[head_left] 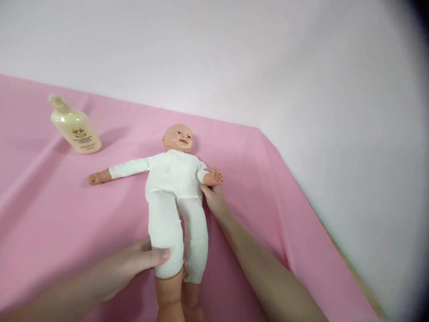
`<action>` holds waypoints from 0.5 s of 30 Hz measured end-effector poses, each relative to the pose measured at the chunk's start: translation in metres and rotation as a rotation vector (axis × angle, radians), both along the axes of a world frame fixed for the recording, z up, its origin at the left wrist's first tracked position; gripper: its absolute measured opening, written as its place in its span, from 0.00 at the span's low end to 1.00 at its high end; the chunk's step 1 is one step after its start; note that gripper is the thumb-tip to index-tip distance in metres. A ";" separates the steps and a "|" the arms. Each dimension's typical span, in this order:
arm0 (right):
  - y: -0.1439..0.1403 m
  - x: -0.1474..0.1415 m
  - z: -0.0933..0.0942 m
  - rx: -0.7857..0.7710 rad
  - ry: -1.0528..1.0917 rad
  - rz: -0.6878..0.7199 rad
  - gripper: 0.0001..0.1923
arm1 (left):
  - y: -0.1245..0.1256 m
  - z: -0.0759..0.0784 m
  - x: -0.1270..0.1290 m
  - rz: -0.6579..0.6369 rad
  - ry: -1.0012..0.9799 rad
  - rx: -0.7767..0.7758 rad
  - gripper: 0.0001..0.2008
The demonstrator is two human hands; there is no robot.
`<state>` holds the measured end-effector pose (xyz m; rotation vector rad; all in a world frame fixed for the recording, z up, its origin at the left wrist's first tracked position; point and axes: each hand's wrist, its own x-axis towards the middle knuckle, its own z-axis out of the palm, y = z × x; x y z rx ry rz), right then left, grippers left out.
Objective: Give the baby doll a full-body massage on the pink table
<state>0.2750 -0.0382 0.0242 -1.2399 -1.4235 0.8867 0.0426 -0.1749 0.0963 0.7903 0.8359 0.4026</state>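
A baby doll [172, 188] in a white bodysuit lies on its back on a pink cloth [60, 214], head toward the wall, one arm stretched out to the left. My left hand [132, 264] grips the doll's lower leg near the knee, thumb across the white fabric. My right hand [214, 199] rests against the doll's side just under its bent arm, fingers partly tucked beneath the body. The doll's feet run out of the bottom of the view.
A cream lotion bottle [75, 127] with a pump top stands on the cloth at the back left. A white wall rises behind and to the right. The cloth's edge drops away along the right side [301, 214].
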 end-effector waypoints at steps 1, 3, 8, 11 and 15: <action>0.000 0.000 0.000 -0.003 0.001 0.000 0.27 | 0.000 0.000 0.000 0.000 0.001 -0.003 0.34; -0.001 0.000 0.001 -0.009 0.001 0.001 0.27 | 0.000 0.000 0.000 -0.003 -0.002 0.005 0.34; -0.001 0.000 0.002 -0.004 -0.018 -0.001 0.26 | 0.000 0.001 0.001 0.002 -0.008 0.001 0.33; -0.001 0.000 0.001 -0.002 -0.005 -0.004 0.27 | -0.001 0.003 0.001 0.003 -0.002 -0.004 0.33; -0.001 0.000 0.000 -0.002 -0.004 -0.005 0.27 | -0.001 0.003 0.001 0.010 0.005 -0.001 0.31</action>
